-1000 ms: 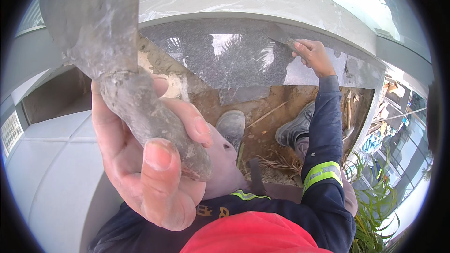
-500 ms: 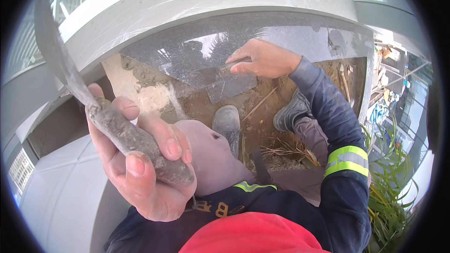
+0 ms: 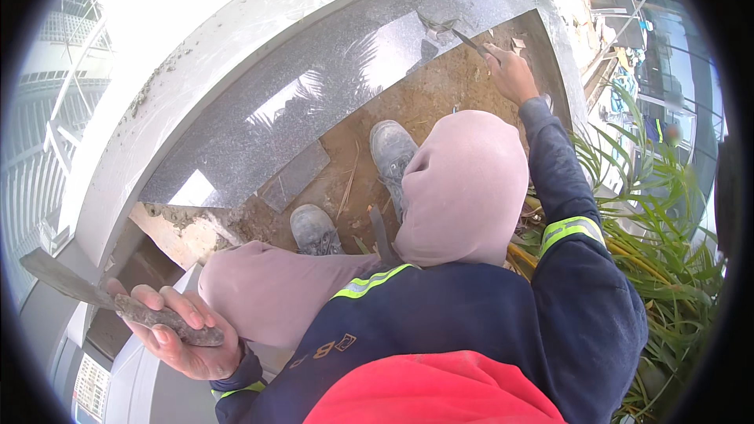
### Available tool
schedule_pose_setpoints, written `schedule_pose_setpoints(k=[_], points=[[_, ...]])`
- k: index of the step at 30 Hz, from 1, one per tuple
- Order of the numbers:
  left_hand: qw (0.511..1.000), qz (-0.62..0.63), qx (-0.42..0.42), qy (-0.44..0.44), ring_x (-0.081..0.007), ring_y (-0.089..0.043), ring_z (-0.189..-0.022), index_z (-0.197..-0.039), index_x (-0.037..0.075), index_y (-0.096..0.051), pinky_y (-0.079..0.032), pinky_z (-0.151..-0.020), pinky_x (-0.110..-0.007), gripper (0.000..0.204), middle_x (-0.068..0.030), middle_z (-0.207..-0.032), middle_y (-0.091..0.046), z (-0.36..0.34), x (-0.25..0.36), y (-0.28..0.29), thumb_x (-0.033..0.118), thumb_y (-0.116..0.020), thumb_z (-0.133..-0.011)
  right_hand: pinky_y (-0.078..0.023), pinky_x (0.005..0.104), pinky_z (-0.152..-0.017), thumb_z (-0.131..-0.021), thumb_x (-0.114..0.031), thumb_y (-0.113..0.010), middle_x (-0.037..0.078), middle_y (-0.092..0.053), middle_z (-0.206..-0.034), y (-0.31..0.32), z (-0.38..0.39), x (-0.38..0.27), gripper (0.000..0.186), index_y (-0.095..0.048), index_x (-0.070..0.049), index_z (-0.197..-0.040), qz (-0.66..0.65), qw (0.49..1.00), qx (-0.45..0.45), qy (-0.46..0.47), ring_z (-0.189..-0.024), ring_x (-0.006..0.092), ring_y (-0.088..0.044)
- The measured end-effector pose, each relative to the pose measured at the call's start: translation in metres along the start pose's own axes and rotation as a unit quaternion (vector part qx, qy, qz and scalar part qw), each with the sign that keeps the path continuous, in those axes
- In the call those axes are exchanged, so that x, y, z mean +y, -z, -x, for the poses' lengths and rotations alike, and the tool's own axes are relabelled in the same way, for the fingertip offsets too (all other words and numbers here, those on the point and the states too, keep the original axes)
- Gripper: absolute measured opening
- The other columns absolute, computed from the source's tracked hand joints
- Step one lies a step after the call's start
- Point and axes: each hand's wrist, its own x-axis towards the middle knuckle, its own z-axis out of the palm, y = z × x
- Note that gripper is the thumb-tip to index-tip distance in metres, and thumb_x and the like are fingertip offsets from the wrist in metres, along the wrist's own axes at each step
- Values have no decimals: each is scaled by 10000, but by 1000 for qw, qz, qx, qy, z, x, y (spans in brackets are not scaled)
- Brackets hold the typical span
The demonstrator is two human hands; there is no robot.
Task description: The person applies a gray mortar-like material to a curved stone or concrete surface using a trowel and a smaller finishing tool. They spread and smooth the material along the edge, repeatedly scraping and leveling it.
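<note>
My left hand (image 3: 196, 345) is closed around the mortar-caked handle of a trowel (image 3: 67, 279), raised at the lower left with its long grey blade pointing out to the left. My right hand (image 3: 512, 77), arm stretched to the far right, grips a putty knife (image 3: 470, 42) with a narrow dark blade. The blade tip lies close to a wet grey mortar smear (image 3: 437, 25) on the polished grey stone slab (image 3: 338, 63); whether it touches, I cannot tell. A small loose piece of stone tile (image 3: 297, 177) lies against the slab's near edge.
Beyond the slab curves a white ledge (image 3: 196, 55). Bare soil (image 3: 428, 98) lies between the slab and my shoes (image 3: 316, 229). Leafy plants (image 3: 667, 228) crowd my right side. Stacked materials and debris (image 3: 605, 0) stand at the far right. A white panel (image 3: 149, 369) is at lower left.
My right hand has carried the putty knife from the slab's near edge by the tile piece to the mortar smear farther right. My left hand with the trowel has dropped lower left. The view has turned.
</note>
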Motion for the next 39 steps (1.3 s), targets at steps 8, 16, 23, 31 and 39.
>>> schedule_pose_setpoints(k=[8, 16, 23, 31, 39], points=[[942, -334, 19, 7, -106, -517, -692, -1474, -95, -388, -410, -567, -238, 568, -107, -1052, -549, -60, 6, -15, 182, -573, -1014, -529, 322, -772, -990, -372, -662, 136, -754, -993, 9, -81, 47, 448, -704, -19, -1262, -277, 950, -85, -120, -868, 192, -700], [923, -378, -13, 69, -94, -536, -729, -1503, -75, -394, -428, -594, -227, 567, -115, -1162, -576, -66, -47, -65, 127, -586, -1010, -524, 307, -886, -957, -368, -721, 141, -735, -1114, -14, -82, 183, 562, -641, 44, -1331, -279, 937, -181, -107, -1016, 178, -687], [926, -365, -41, 83, -83, -542, -740, -1505, -68, -400, -430, -584, -232, 572, -98, -1157, -587, -94, -78, -92, 129, -597, -1006, -510, 329, -963, -969, -351, -695, 152, -737, -1147, -46, -50, 174, 512, -672, 53, -1282, -278, 947, -101, -124, -1055, 186, -677], [916, -399, -28, 38, -76, -563, -774, -1499, -52, -422, -444, -606, -221, 546, -103, -1178, -597, -112, -83, -76, 154, -590, -1022, -509, 310, -906, -978, -348, -695, 105, -745, -1069, -41, -97, 242, 469, -698, 23, -1264, -320, 928, -74, -177, -959, 152, -671], [923, -381, -29, 52, -81, -563, -788, -1492, -53, -428, -443, -607, -219, 532, -114, -1174, -595, -121, -84, -79, 136, -587, -1021, -527, 351, -736, -968, -462, -669, 55, -727, -898, -20, -177, 157, 519, -710, -56, -1289, -166, 962, -215, -26, -832, 167, -642]])
